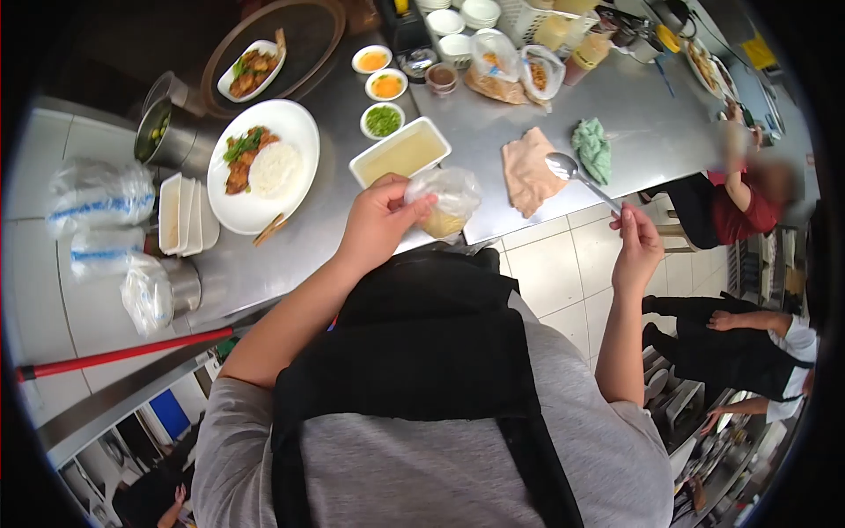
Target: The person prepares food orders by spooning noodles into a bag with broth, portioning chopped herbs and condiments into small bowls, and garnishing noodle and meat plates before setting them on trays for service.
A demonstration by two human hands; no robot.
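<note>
A professional kitchen: a long silver-grey stainless-steel counter (642,106) carries a wide white rimmed plate (305,145) of white rice and browned meat, small round white bowls (364,123) of orange and chopped green food, and stacked small white dishes (480,11); near pale square floor tiles (563,268) stands a person in a black apron (735,352)

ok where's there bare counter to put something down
Widest bare patch: the steel counter right of the green cloth. Narrower: the strip between the large plate and small bowls. Crowded: the far edge, with bags, bottle and stacked white dishes.
</note>
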